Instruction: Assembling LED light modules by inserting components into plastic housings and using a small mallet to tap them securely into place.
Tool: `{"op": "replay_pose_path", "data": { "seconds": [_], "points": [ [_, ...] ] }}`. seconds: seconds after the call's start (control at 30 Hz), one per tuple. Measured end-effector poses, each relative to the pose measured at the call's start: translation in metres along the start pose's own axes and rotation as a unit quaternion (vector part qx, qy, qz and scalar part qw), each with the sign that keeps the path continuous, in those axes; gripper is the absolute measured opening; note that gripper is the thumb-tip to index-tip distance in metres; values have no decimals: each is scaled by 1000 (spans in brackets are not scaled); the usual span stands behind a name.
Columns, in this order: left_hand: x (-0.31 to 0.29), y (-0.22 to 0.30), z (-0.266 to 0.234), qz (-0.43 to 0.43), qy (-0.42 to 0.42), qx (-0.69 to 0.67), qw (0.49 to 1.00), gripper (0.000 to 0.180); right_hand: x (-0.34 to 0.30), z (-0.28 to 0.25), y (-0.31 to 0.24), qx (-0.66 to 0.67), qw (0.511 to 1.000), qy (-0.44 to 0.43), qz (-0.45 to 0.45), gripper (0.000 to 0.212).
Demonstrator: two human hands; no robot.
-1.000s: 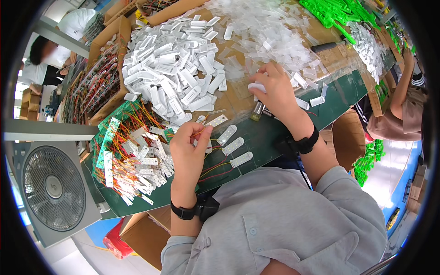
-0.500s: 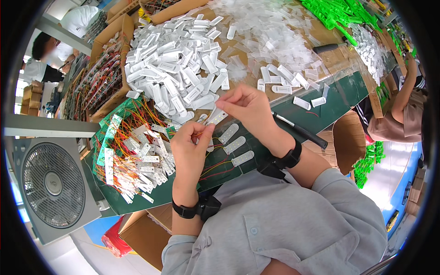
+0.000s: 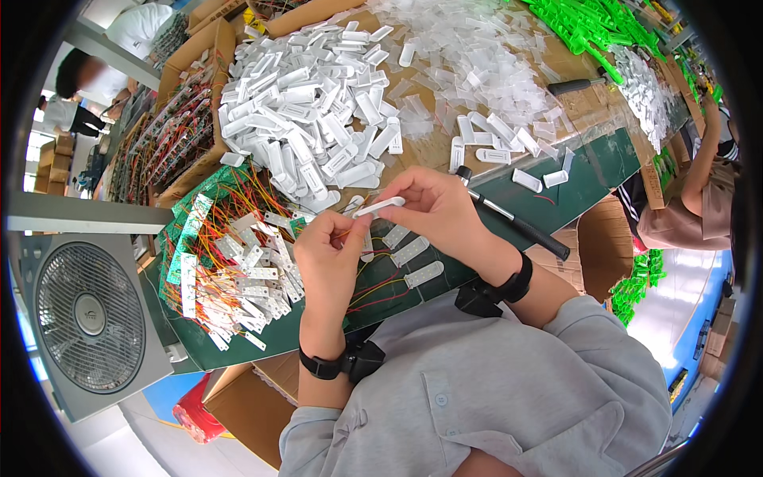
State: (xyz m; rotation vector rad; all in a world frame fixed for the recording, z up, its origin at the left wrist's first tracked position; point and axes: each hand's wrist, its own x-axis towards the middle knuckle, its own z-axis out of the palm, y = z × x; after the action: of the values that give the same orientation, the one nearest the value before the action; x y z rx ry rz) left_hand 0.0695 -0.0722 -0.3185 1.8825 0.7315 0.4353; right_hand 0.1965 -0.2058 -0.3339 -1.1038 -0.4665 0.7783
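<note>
Head view: both the left hand (image 3: 332, 253) and the right hand (image 3: 433, 208) pinch one white plastic casing (image 3: 380, 207) above the counter's (image 3: 588, 171) near edge; three finished pieces (image 3: 409, 253) lie beneath, a large casing heap (image 3: 306, 111) seemingly remains

My view bright and evenly lit, daylight glare blown out at the lower right floor, soft shadows, centre sharp, heavy fisheye bending and black vignette at the rim.
</note>
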Motion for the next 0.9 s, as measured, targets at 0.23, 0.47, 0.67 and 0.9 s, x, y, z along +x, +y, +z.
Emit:
{"op": "replay_pose_path", "data": {
  "seconds": [0.23, 0.47, 0.67, 0.9],
  "points": [
    [7, -11, 0, 149, 30, 82, 985, 17, -1, 20, 10, 118, 992, 49, 22, 9],
    [12, -9, -16, 179, 29, 134, 974, 12, 14, -15, 16, -81, 997, 4, 13, 11],
    [28, -5, -5, 219, 5, 238, 946, 10, 6, -11, 10, -364, 927, -82, -30, 7],
    [42, -4, 16, 241, -34, 362, 900, 7, 7, -9, 30, -506, 829, -2, -237, 7]
  ]
}}
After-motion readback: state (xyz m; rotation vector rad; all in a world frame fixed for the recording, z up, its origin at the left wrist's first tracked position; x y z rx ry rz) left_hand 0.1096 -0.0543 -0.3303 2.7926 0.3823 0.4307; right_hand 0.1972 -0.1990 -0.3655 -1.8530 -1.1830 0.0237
